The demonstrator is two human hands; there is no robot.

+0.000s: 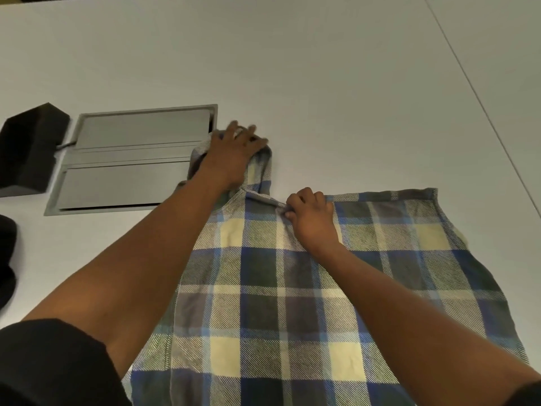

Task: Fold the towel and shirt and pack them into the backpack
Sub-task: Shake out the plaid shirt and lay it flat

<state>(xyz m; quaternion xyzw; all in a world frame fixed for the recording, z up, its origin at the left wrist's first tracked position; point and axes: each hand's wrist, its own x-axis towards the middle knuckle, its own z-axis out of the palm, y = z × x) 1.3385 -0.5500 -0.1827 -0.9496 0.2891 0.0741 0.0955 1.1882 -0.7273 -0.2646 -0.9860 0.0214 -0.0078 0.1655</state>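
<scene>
Head view
Shirt (pixel 292 303): blue, grey and pale-yellow plaid cloth spread flat on the counter (pixel 322 68), beneath both forearms and reaching from the near edge of the picture up to the two hands. Whether it is the shirt or the towel cannot be told for sure; a narrow strip like a sleeve or collar runs up from its far left corner.
Left hand (pixel 234 150): stretched far forward, beyond the right hand and to its left; fingers spread and fairly straight, blurred at the tips, palm down on the bunched end of the narrow strip, pressing it to the counter.
Right hand (pixel 311 218): nearer than the left hand, on the far edge of the cloth's main panel; fingers curled, pinching a small fold of the fabric at that edge.
Far right corner of the cloth: lies flat, hem showing, well to the right of the right hand.
Grey hatch (pixel 131 159): a flush rectangular panel with two flaps set into the counter, just left of the left hand; the strip's end overlaps its right edge.
Black box (pixel 29 148): left of the hatch, well apart from both hands, with a thin cable running toward the hatch.
Dark sleeves (pixel 52 367): pushed up on both arms at the near corners.
Dark object (pixel 6 259): cut off by the left border, too little seen to tell what it is.
</scene>
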